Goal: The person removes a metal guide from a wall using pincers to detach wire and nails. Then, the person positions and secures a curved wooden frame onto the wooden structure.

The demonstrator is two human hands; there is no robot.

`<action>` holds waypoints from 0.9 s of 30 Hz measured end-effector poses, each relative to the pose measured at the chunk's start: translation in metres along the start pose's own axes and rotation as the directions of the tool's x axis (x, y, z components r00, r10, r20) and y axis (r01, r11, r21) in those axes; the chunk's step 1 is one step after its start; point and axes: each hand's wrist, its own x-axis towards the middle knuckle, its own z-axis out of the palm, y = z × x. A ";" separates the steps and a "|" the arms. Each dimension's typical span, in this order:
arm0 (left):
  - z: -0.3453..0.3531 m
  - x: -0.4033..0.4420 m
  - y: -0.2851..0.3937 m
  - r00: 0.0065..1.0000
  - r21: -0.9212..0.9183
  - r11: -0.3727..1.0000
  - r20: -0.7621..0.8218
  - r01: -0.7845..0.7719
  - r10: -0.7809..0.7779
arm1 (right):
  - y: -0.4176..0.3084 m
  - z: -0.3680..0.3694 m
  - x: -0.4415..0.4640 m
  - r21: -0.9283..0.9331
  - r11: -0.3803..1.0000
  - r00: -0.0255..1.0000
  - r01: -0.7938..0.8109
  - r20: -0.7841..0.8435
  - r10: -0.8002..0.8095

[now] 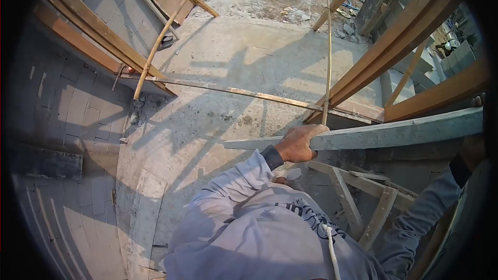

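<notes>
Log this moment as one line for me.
left hand: gripping grey beam | right hand: holding beam farther right, dimly seen | beam: running crosswise | right-side wooden frame: beyond beam

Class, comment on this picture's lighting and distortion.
Head view: hard shadows cross the concrete floor; head view again: black corners, and the wooden frame at right looks bowed; same head view: the right hand on the plank is dim.

The head-worn camera looks forward and down, close over the wearer's chest [259,233], toward the concrete floor [207,119].
</notes>
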 end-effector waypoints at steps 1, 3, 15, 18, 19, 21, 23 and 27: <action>-0.019 -0.017 -0.005 0.998 0.039 0.999 -0.051 0.035 -0.033 | 0.005 0.010 -0.005 -0.003 1.000 1.000 0.012 0.027 -0.012; -0.057 -0.047 -0.011 0.988 0.150 0.983 -0.131 0.103 -0.083 | 0.014 0.032 -0.010 -0.017 0.999 0.997 0.032 0.075 -0.031; -0.235 -0.071 -0.051 0.531 0.489 0.742 -0.820 0.460 0.212 | 0.087 0.155 0.037 0.085 0.947 0.948 0.311 -0.105 -0.302; -0.269 -0.047 -0.072 0.465 0.476 0.749 -0.849 0.462 0.253 | 0.103 0.203 0.052 0.487 0.849 0.951 0.208 -0.303 -0.059; -0.278 -0.040 -0.080 0.456 0.475 0.748 -0.852 0.464 0.257 | 0.119 0.183 0.065 0.492 0.849 0.981 0.193 -0.094 -0.169; -0.299 -0.024 -0.096 0.432 0.492 0.740 -0.851 0.460 0.298 | 0.158 0.137 0.094 0.460 0.859 0.931 0.225 0.158 -0.329; -0.316 -0.012 -0.118 0.353 0.430 0.752 -0.894 0.499 0.277 | 0.188 0.117 0.109 0.421 0.873 0.905 0.247 0.222 -0.363; -0.343 -0.008 -0.150 0.311 0.243 0.810 -0.947 0.534 0.079 | 0.209 0.175 0.110 0.353 0.897 0.887 0.267 0.275 -0.372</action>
